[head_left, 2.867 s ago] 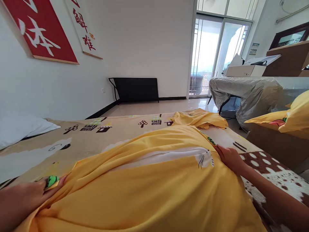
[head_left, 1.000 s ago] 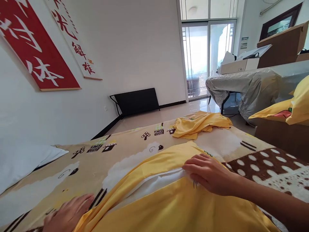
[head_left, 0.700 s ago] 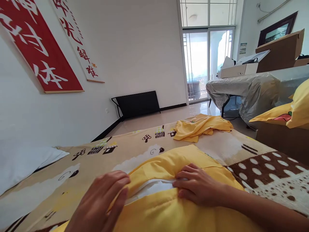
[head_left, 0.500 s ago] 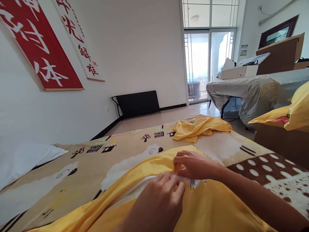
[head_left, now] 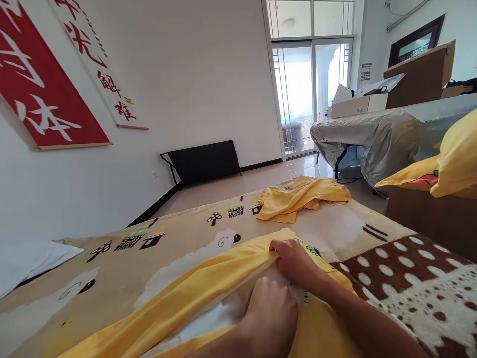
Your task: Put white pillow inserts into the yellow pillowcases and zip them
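Observation:
A yellow pillowcase [head_left: 214, 266] lies across the bed in front of me, its long opening parted. White filling, apparently a pillow [head_left: 212, 318], shows inside that gap. Thumb and fingers of my right hand [head_left: 294, 261] are closed on the far edge of the opening, near the pillowcase's far corner. Just nearer to me, my left hand [head_left: 274, 306] is a fist at the opening, against the pale fabric; its fingertips are hidden, so what it grips cannot be made out. Printed green leaves show beside my right hand.
Crumpled yellow cloth [head_left: 301, 199] lies farther back on the patterned bed blanket [head_left: 156, 283]. A white pillow [head_left: 37, 261] is at the left. More yellow pillows [head_left: 458, 159] rest on a brown box [head_left: 421, 219] at the right. Behind stands a plastic-covered table [head_left: 354, 132] with boxes.
The opening has spread wider, baring more white inside. My right hand has lifted the far edge; my left hand has closed into a fist and shifted slightly right. The view has turned slightly.

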The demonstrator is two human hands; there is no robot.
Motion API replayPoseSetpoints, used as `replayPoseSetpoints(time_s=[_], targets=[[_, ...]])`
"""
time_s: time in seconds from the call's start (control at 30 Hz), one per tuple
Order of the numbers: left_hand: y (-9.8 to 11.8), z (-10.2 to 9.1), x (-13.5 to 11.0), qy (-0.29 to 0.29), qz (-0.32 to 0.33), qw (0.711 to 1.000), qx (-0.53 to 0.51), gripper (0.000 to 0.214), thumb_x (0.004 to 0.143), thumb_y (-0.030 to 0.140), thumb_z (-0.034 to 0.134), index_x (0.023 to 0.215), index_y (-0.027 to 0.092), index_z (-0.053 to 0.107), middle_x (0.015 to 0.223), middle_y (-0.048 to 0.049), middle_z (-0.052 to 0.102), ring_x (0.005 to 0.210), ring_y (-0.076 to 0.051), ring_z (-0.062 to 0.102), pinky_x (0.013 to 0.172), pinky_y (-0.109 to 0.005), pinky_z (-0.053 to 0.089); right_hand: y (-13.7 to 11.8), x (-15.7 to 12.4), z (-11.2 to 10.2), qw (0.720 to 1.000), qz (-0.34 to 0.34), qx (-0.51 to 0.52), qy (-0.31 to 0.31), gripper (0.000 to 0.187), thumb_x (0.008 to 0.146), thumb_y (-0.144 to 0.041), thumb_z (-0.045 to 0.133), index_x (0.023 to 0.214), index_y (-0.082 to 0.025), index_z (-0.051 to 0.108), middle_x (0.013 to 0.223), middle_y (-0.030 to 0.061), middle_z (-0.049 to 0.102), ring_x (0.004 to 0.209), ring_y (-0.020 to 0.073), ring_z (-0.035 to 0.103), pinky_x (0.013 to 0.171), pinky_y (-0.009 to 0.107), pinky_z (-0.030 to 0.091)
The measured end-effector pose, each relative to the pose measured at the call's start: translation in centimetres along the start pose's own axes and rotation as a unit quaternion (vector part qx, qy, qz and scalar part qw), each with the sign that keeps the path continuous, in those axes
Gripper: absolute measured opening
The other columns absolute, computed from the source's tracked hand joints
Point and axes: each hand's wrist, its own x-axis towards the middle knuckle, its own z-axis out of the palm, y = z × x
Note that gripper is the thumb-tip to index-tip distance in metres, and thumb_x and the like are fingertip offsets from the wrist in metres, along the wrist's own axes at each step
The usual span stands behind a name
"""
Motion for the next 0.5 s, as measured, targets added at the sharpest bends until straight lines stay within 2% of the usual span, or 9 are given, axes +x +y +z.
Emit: replayPoseSetpoints(time_s=[0.07,0.1,0.17,0.23,0.27,0.33,0.43,0.5], targets=[[0.3,0.7,0.8,0.065,-0.090,0.993,0.048,0.033,0.081,0.010,0.043,0.100,0.008,0.071,0.085,-0.0186,0.066,0.077,-0.030,0.064,0.062,-0.041,0.052,0.4,-0.1,-1.1,0.998,0.003,0.054,0.028,0.029,0.069,-0.007,0.044,0.089,-0.018,0.062,0.088,0.0045,0.068,0.081,0.0170,0.058,0.065,0.026,0.030],[0.2,1.5,1.2,0.105,-0.112,0.985,0.074,0.040,0.082,0.009,0.038,0.109,0.005,0.067,0.095,-0.0225,0.065,0.085,-0.032,0.063,0.066,-0.043,0.052,0.4,-0.2,-1.4,0.997,0.004,0.070,0.040,0.027,0.069,-0.007,0.044,0.087,-0.018,0.061,0.086,0.0036,0.067,0.080,0.0165,0.057,0.065,0.026,0.029],[-0.1,3.5,1.7,0.213,-0.097,0.968,0.090,0.047,0.082,0.010,0.036,0.123,0.001,0.057,0.115,-0.0264,0.059,0.103,-0.035,0.058,0.082,-0.049,0.051,0.2,-0.5,-1.8,0.996,0.005,0.071,0.059,0.026,0.070,-0.008,0.044,0.088,-0.018,0.059,0.086,0.0033,0.067,0.079,0.0165,0.057,0.064,0.026,0.028],[-0.7,5.3,1.9,0.273,-0.068,0.958,0.056,0.052,0.083,0.015,0.038,0.132,0.003,0.050,0.130,-0.0245,0.051,0.118,-0.036,0.050,0.098,-0.052,0.042,-0.1,-0.8,-1.9,0.997,0.004,0.039,0.061,0.026,0.071,-0.008,0.044,0.091,-0.018,0.058,0.088,0.0043,0.066,0.078,0.0173,0.057,0.063,0.028,0.026],[-1.0,5.9,1.8,0.278,-0.067,0.958,0.022,0.053,0.084,0.018,0.038,0.134,0.005,0.047,0.133,-0.0225,0.049,0.122,-0.036,0.047,0.101,-0.052,0.039,-0.3,-0.9,-1.8,0.998,0.003,0.015,0.062,0.027,0.072,-0.008,0.043,0.092,-0.018,0.058,0.088,0.0048,0.066,0.078,0.0177,0.057,0.063,0.028,0.026],[-1.7,6.2,1.7,0.243,-0.067,0.966,-0.049,0.051,0.085,0.022,0.037,0.133,0.009,0.049,0.131,-0.0192,0.052,0.119,-0.033,0.050,0.100,-0.051,0.041,-0.4,-0.9,-1.7,0.996,-0.007,-0.040,0.074,0.026,0.072,-0.005,0.043,0.090,-0.017,0.057,0.088,0.0062,0.065,0.080,0.0188,0.057,0.065,0.029,0.027],[-2.7,4.6,1.9,0.162,-0.017,0.984,-0.071,0.041,0.088,0.022,0.033,0.116,0.011,0.061,0.112,-0.0174,0.063,0.103,-0.030,0.060,0.092,-0.049,0.047,-0.3,-0.9,-1.7,0.989,-0.021,-0.113,0.089,0.027,0.072,-0.003,0.042,0.091,-0.015,0.058,0.095,0.0097,0.064,0.089,0.0220,0.057,0.072,0.032,0.029],[-3.2,3.3,2.6,0.136,0.038,0.988,-0.058,0.037,0.087,0.019,0.034,0.101,0.012,0.067,0.097,-0.0142,0.068,0.089,-0.028,0.065,0.087,-0.044,0.050,-0.2,-0.8,-1.9,0.991,-0.018,-0.124,0.047,0.028,0.073,-0.003,0.042,0.091,-0.014,0.059,0.097,0.0102,0.064,0.090,0.0224,0.058,0.071,0.031,0.030]])
